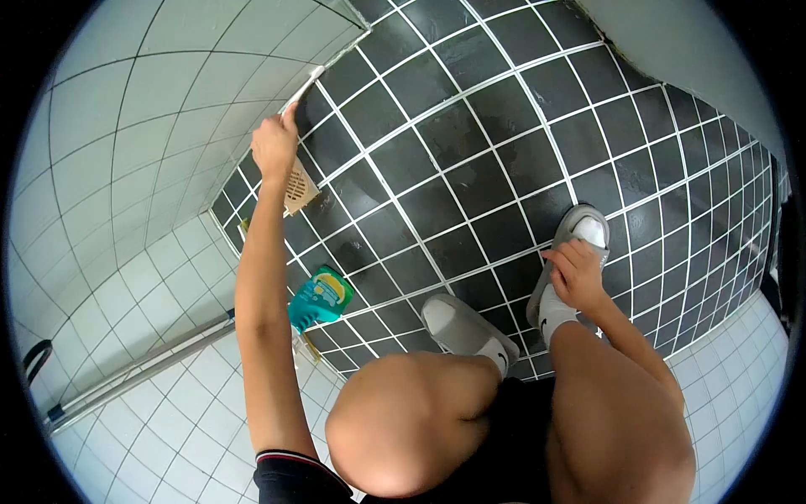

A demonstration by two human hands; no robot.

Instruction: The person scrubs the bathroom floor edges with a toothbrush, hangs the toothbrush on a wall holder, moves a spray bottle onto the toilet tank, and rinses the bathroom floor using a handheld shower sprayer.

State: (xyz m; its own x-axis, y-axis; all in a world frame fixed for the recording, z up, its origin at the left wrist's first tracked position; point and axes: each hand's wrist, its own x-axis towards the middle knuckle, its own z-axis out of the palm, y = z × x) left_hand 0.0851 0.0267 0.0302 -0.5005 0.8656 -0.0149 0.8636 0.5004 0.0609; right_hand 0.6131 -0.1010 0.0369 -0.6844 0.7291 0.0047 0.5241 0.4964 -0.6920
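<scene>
My left hand point(275, 147) reaches far out and is closed around a slim white tool point(311, 82), whose kind I cannot make out. The tool's far end lies along the joint between the tiled wall and the dark floor. Just below that hand is a beige drain grate point(298, 186), partly hidden by the wrist. A green bottle point(323, 296) with a yellow and blue label lies beside my left forearm. My right hand point(577, 273) hangs over my right slipper point(592, 220), fingers loosely bent and partly apart, with nothing visible in them.
Dark floor tiles point(457, 134) with white grout stretch ahead, with wet-looking patches. A pale tiled wall point(168, 84) rises on the left. A metal bar point(143, 370) runs along the lower left. My left slipper point(466, 326) is close to my knees. A grey panel edge point(697, 50) borders the upper right.
</scene>
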